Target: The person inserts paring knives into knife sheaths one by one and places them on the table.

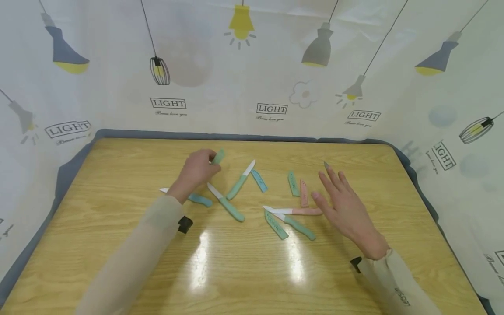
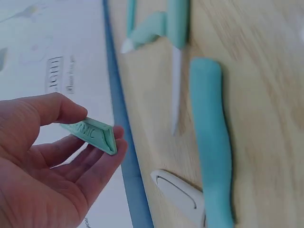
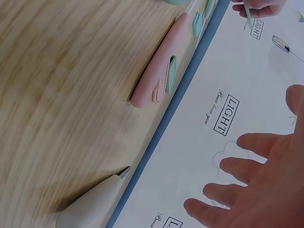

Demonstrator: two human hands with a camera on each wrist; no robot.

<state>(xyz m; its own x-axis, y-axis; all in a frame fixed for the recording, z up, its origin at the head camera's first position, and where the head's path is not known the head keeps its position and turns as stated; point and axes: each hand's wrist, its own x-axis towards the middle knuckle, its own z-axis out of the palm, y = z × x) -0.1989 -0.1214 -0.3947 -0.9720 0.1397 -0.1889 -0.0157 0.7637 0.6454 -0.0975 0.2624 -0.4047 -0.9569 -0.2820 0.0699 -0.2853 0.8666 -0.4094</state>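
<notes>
My left hand [image 1: 198,168] pinches a green knife sheath [image 2: 95,135] between thumb and fingers, lifted above the far left of the table. Under that wrist lies a blue-handled knife [image 1: 200,200], with a pale sheath [image 2: 180,194] beside it in the left wrist view. Two green-handled knives [image 1: 232,210] lie just right of it. My right hand [image 1: 346,210] is held with fingers spread and nothing in them. Partly hidden beneath it is a pale-handled tool with a dark pointed tip [image 3: 88,204]. A pink-handled knife [image 1: 307,211] crosses another green-handled knife [image 1: 301,228] left of the right hand.
A blue sheath [image 1: 259,180], a green sheath [image 1: 293,183] and a pink sheath [image 1: 304,193] lie across the middle of the wooden table [image 1: 130,271]. Another green sheath [image 1: 276,225] touches the crossed knives. A lamp-printed curtain [image 1: 236,87] stands behind the table's far edge.
</notes>
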